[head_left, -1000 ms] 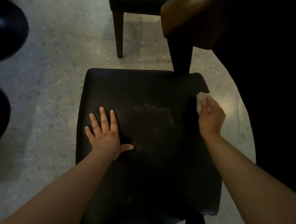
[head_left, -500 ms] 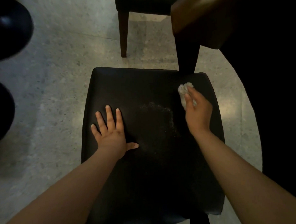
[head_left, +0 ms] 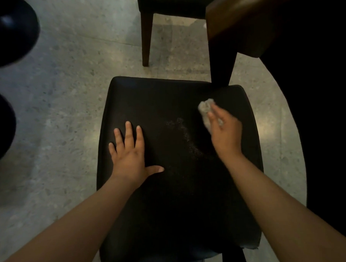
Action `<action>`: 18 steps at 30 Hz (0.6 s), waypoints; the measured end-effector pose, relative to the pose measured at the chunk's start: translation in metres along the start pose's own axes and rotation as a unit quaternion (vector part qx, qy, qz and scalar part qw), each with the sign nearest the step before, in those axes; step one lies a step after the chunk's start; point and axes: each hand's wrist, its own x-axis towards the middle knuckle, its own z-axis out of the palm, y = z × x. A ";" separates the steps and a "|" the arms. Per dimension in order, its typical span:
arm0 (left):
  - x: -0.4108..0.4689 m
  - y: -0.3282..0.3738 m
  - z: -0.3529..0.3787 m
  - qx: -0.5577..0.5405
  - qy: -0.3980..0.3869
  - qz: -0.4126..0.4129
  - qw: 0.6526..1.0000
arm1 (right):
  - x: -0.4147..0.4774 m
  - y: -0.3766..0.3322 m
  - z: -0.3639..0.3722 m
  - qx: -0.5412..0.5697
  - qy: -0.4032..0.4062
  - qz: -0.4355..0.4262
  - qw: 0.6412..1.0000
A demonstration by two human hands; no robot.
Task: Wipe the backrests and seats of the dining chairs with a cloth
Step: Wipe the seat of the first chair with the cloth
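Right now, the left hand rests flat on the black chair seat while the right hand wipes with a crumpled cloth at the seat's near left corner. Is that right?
Not quite. In the head view the right hand holds the crumpled cloth toward the far right corner of the black chair seat, not the near left one. The left hand does rest flat on the seat.
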 end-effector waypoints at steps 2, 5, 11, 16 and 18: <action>-0.004 -0.006 -0.002 -0.009 0.024 0.007 1.000 | 0.011 0.004 -0.002 -0.021 0.020 0.004 1.000; -0.010 -0.015 -0.003 0.003 0.046 -0.003 0.999 | 0.002 0.007 0.014 -0.049 0.003 0.040 0.998; -0.016 -0.035 0.003 -0.018 0.042 -0.034 0.998 | -0.041 0.002 0.041 -0.050 -0.053 0.017 0.997; -0.013 -0.033 0.007 -0.012 0.042 -0.042 0.998 | -0.009 -0.010 0.025 -0.045 -0.003 -0.005 0.999; -0.012 -0.032 0.007 -0.006 0.040 -0.044 0.998 | 0.011 -0.016 0.025 -0.048 0.024 -0.009 0.998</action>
